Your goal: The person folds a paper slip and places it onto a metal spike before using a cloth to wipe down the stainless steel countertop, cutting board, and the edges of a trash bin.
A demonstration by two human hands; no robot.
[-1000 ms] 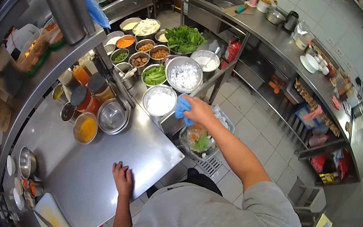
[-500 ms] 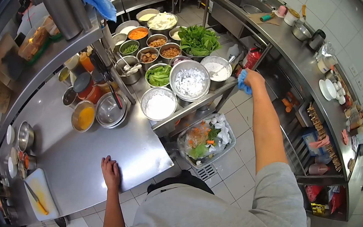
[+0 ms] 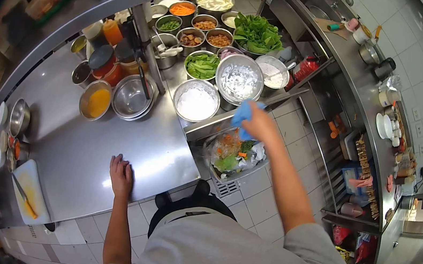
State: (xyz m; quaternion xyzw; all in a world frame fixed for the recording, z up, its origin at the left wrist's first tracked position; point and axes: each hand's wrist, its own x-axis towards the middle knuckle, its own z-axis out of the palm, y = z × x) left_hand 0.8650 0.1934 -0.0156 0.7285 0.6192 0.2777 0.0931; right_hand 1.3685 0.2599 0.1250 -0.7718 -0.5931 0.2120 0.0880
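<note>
My right hand (image 3: 260,125) is closed around a crumpled blue cloth (image 3: 244,118). It is in the air over the near edge of the ingredient counter, just in front of a steel bowl dusted with white powder (image 3: 239,80). Left of that bowl stands a round pan of white powder (image 3: 196,101). Below the cloth, a plastic tub of food scraps (image 3: 227,176) is on the floor, partly hidden by my arm. My left hand (image 3: 121,177) rests palm down on the steel table (image 3: 72,158), fingers stretched out and holding nothing.
Several steel pots of cut vegetables and leafy greens (image 3: 258,33) fill the far counter. Stacked steel bowls (image 3: 133,98) and a bowl of yellow liquid (image 3: 98,102) stand on the table. A knife (image 3: 24,195) lies on a white cutting board (image 3: 30,209). A metal upright (image 3: 153,43) supports the shelf.
My right hand has swung left and nearer with the blue cloth, from beyond the counter's right end to in front of the powdered bowl. My left hand stays on the table. The view has shifted.
</note>
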